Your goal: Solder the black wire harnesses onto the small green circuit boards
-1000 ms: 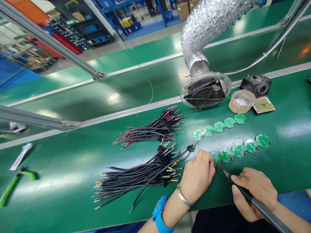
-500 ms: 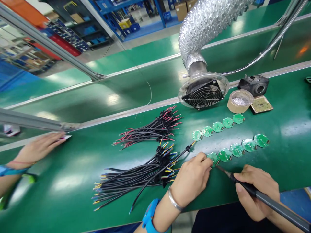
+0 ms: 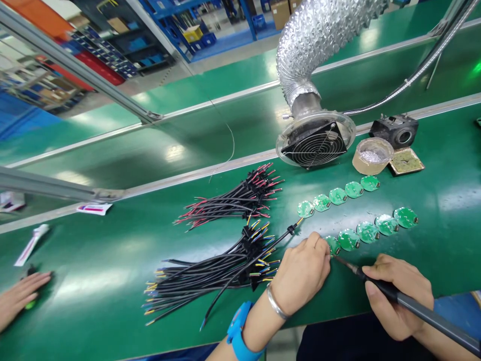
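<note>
My right hand (image 3: 402, 296) grips a dark-handled soldering iron (image 3: 424, 311) like a pen. Its tip meets the lower edge of the nearest round green circuit board (image 3: 332, 245), at the left end of the front row. Close beside that board, my left hand (image 3: 304, 273) is closed with its fingertips pinched; what they hold is hidden behind the fingers. A black cable (image 3: 270, 245) runs behind my left hand, its stripped yellow end touching the first board (image 3: 305, 209) of the back row. To the left lies a bundle of black cables (image 3: 210, 276) with blue and yellow ends.
Another bundle of cables (image 3: 233, 200) has red ends. A fume extractor (image 3: 315, 143) hangs behind the boards. Near it are a tub (image 3: 372, 156), a sponge tray (image 3: 406, 161) and a black holder (image 3: 394, 131). A co-worker's hand (image 3: 22, 296) rests at far left, near white packets (image 3: 94, 209).
The co-worker's hand has drawn back from the packet at the rear edge toward the lower left. My left hand has shifted very slightly; the soldering iron stays at the same board.
</note>
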